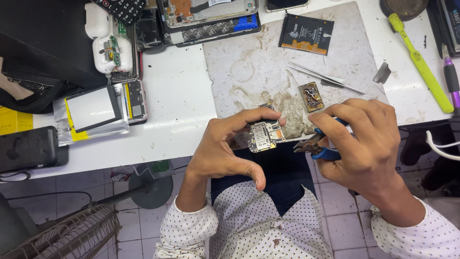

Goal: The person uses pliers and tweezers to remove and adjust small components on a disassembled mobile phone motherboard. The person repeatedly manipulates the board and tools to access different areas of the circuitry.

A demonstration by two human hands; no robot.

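Note:
My left hand (227,148) pinches a small phone circuit board (266,134) between thumb and fingers, just off the front edge of the white bench. My right hand (366,141) grips blue-handled pliers (318,146), jaws pointing left, close to the board's right edge. Whether the jaws touch the board I cannot tell.
A stained grey work mat (268,62) carries metal tweezers (326,76), a small chip part (311,96) and a black phone battery (306,32). A yellow-green toothbrush (421,64) lies at right. Dismantled phones (206,19), a white earbud case (108,45) and a screen (93,108) sit at left.

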